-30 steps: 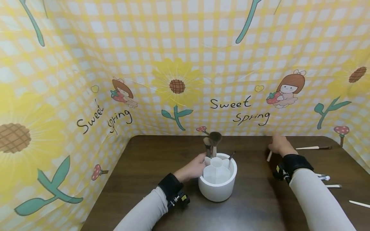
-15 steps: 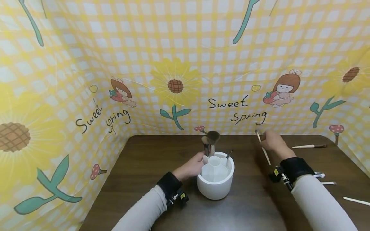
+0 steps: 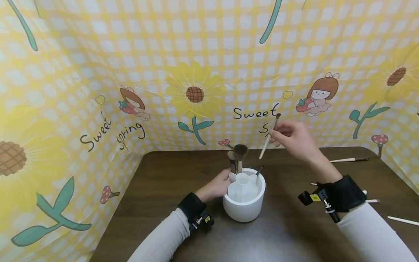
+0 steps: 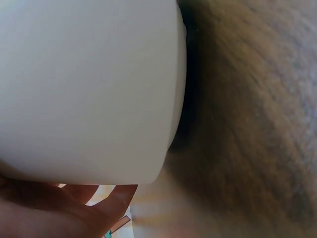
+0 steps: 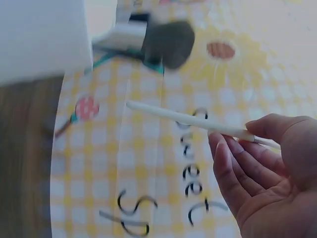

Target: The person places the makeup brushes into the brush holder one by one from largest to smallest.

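my left hand (image 3: 216, 186) grips a round white holder (image 3: 243, 211) on the brown wood-grain counter (image 3: 183, 167); two fluffy round-headed brushes (image 3: 240, 151) stand in it, just past that hand. farther out, my right hand (image 3: 296, 140) pinches a slim pale-handled brush (image 5: 176, 116), dark bristles up.

The brush handle (image 3: 264, 148) is cream, the pot (image 3: 243, 212) white, the table (image 3: 170, 178) brown, the cloth (image 3: 157, 54) yellow-and-white checked.

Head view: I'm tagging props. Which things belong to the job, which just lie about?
Likely job: round white divided holder; slim white-handled brush pinched by right hand; loose white-handled brushes.
Just setting: yellow-checked floral cloth; dark brown table.
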Tool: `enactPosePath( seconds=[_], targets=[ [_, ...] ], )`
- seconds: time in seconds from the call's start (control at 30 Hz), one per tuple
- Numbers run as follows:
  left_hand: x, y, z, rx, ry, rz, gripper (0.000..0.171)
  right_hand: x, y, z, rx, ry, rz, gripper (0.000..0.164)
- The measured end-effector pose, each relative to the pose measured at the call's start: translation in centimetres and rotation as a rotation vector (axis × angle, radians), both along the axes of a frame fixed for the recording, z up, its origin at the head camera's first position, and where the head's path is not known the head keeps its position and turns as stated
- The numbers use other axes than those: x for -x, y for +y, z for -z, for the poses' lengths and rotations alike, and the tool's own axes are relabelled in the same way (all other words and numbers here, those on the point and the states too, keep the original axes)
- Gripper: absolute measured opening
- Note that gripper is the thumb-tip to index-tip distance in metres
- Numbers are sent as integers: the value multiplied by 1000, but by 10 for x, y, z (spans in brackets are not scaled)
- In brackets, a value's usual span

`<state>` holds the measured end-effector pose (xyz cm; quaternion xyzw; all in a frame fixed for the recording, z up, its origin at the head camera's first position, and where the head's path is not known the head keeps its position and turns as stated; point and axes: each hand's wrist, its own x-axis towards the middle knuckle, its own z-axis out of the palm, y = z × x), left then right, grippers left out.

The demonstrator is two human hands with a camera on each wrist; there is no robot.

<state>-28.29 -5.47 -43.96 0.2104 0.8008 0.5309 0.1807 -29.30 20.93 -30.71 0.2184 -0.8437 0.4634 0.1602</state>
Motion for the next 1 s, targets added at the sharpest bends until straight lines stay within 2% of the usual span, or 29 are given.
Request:
enactPosePath(
  seconds=[0.13,0.23,0.43,0.53,0.63,0.77,0.87,1.0],
  targets=[
    [2,1,-2,8,3,-3,25,-20,-18,-11,-8,-16,-61,15],
    [2,1,-4,3,12,-2,25,-28,-27,-9,-31,-28,-95,13],
    [3,1,-2,4,27,-3,29,-18,-27,29,-86,-94,-127,15],
    [3,0,-2,-2,32,1,30,-15,-27,42,-137,-131,-127,15],
    [-5,0,-13,-2,27,7,31,-16,-29,48,-181,-161,-122,16],
    [-6,1,-14,6,17,-1,32,-19,-29,48,-213,-197,-128,19],
    [-1,1,-3,5,13,-7,33,-21,-26,43,-225,-199,-143,20],
    [-1,0,-1,0,10,-3,32,-21,-16,32,-228,-170,-142,22]
  ],
)
